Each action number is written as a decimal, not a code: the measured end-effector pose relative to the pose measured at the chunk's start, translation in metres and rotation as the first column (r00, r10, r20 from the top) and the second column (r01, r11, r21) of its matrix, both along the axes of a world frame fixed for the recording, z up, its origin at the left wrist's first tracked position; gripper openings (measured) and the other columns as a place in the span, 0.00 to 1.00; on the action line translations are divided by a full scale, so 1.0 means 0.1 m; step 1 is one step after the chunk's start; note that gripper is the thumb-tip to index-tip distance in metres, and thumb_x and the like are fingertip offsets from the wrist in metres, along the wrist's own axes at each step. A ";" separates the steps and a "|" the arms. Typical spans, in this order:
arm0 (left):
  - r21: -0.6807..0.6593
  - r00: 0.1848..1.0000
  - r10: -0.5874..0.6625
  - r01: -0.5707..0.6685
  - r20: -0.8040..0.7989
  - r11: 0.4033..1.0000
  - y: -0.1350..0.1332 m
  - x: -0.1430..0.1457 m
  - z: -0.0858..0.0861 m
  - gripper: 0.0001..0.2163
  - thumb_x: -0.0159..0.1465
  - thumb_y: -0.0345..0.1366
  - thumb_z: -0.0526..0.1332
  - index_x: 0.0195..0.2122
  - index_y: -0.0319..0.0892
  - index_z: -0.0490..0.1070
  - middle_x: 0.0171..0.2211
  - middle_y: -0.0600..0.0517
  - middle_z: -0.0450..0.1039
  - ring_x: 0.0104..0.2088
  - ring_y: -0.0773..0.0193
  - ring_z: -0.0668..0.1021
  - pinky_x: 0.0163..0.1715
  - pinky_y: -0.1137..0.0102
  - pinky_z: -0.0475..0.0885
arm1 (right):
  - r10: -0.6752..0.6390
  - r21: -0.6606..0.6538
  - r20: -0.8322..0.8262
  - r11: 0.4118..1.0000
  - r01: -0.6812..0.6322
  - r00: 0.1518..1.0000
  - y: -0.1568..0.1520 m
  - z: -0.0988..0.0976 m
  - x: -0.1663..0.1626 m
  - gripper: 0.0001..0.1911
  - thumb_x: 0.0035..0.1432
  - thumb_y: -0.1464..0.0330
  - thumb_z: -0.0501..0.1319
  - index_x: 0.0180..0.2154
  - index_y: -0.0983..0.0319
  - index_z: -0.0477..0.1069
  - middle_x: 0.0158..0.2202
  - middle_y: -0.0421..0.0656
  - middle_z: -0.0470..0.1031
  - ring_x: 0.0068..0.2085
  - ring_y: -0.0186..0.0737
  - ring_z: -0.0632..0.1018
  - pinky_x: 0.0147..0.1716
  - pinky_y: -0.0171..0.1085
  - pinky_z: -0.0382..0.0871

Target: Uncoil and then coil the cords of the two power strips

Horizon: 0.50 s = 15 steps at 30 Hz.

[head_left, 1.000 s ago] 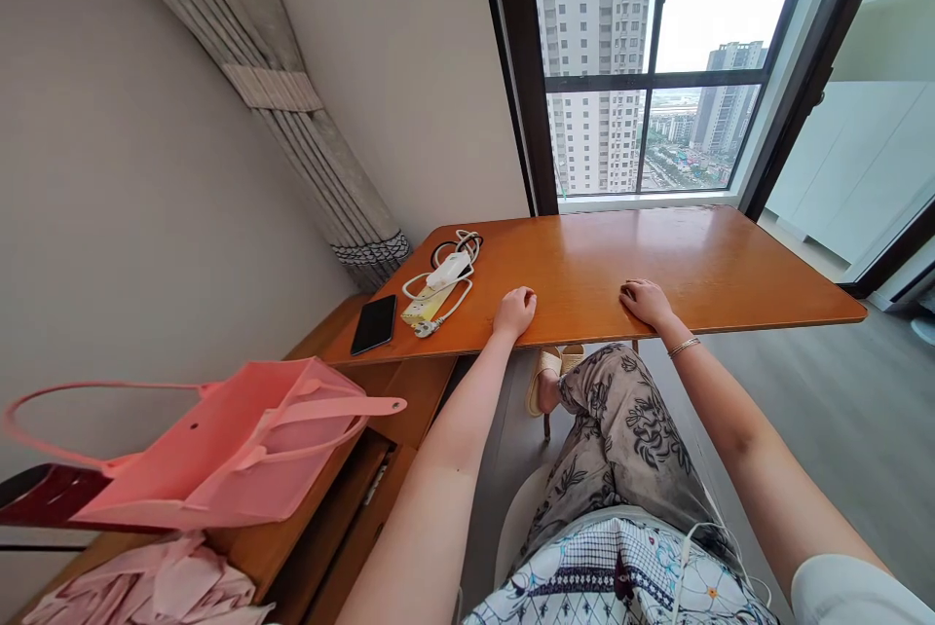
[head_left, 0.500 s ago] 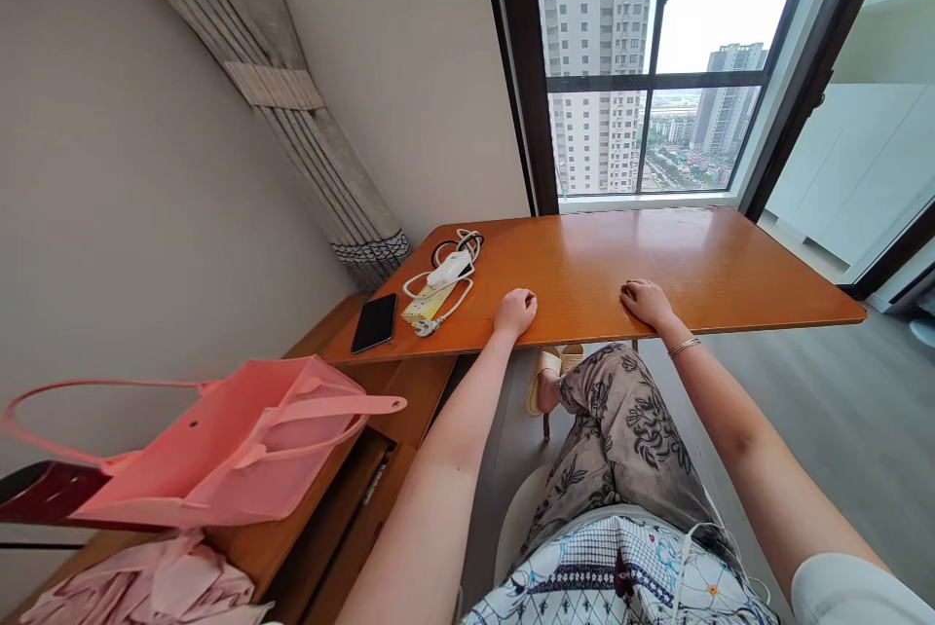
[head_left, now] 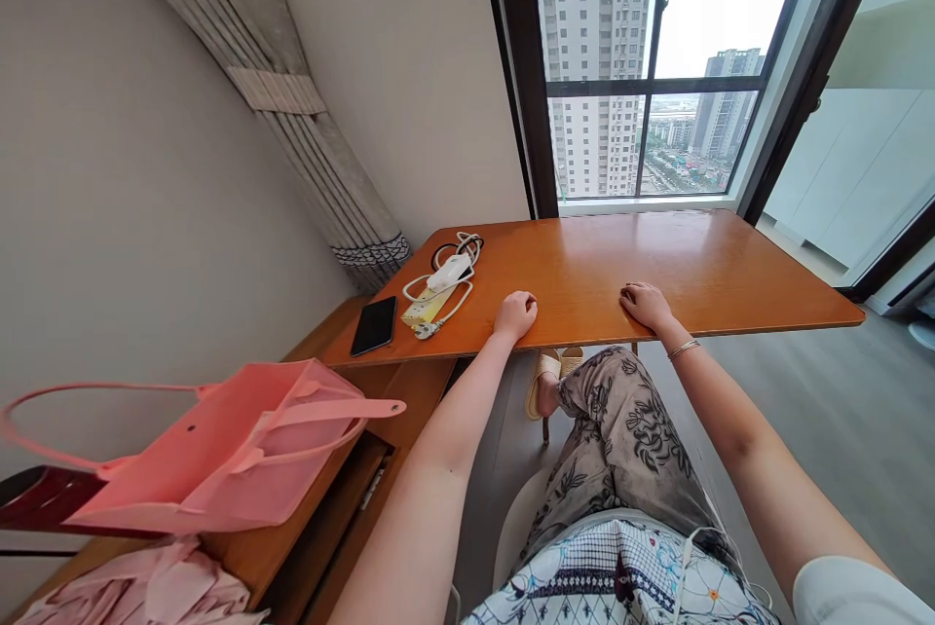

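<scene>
My left hand [head_left: 515, 313] rests on the near edge of the wooden table [head_left: 657, 265], its fingers curled under with nothing in them. My right hand [head_left: 644, 304] lies on the same edge a little to the right, fingers bent down onto the wood, a thin bracelet on the wrist. Neither hand holds anything. Left of my left hand lie a yellow power strip [head_left: 424, 307] with a coiled white cable, a white adapter [head_left: 449, 270] and a black phone [head_left: 374, 325].
A pink tote bag [head_left: 234, 450] lies on a lower wooden cabinet [head_left: 343, 508] at the left, pink cloth [head_left: 161, 591] below it. A grey curtain [head_left: 292, 109] hangs by the wall. A large window [head_left: 643, 70] stands behind the table. My crossed legs sit under the table edge.
</scene>
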<state>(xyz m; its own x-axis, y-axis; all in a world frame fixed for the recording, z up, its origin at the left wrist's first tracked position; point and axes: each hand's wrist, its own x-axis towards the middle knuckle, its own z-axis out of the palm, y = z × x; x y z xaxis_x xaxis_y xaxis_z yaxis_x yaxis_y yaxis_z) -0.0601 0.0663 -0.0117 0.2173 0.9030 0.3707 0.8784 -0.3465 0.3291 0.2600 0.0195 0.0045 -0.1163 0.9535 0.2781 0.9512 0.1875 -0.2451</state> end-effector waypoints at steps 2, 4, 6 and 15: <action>-0.003 1.000 0.002 -0.002 -0.013 1.000 0.00 -0.01 0.02 0.10 0.64 0.33 0.56 0.40 0.42 0.76 0.45 0.42 0.79 0.48 0.52 0.79 0.53 0.59 0.73 | 0.001 0.003 0.001 1.000 -0.001 1.000 -0.01 0.01 -0.01 0.16 0.68 0.63 0.56 0.50 0.60 0.77 0.56 0.48 0.77 0.57 0.45 0.75 0.58 0.40 0.64; 0.013 0.999 0.032 -0.032 -0.034 0.999 0.00 -0.07 0.06 0.11 0.64 0.35 0.56 0.44 0.42 0.76 0.47 0.41 0.78 0.50 0.49 0.78 0.55 0.57 0.71 | 0.002 0.007 0.002 1.000 -0.002 1.000 -0.01 0.02 -0.01 0.16 0.68 0.64 0.55 0.50 0.60 0.78 0.55 0.48 0.77 0.56 0.45 0.76 0.57 0.40 0.65; 0.067 0.993 0.105 -0.102 -0.046 0.993 0.02 -0.20 0.13 0.14 0.64 0.35 0.56 0.49 0.41 0.73 0.52 0.39 0.76 0.55 0.47 0.76 0.59 0.54 0.67 | 0.002 0.010 0.003 1.000 -0.002 1.000 -0.02 0.02 -0.02 0.16 0.68 0.64 0.56 0.50 0.60 0.78 0.56 0.48 0.77 0.56 0.45 0.76 0.57 0.40 0.65; 0.135 0.814 0.571 -0.581 0.105 0.803 0.11 -1.13 0.57 0.31 0.62 0.39 0.58 0.65 0.33 0.57 0.65 0.29 0.59 0.67 0.38 0.62 0.65 0.42 0.53 | -0.009 0.001 0.001 1.000 0.009 1.000 -0.03 0.03 -0.03 0.16 0.68 0.64 0.56 0.50 0.61 0.78 0.56 0.49 0.77 0.57 0.46 0.75 0.58 0.41 0.65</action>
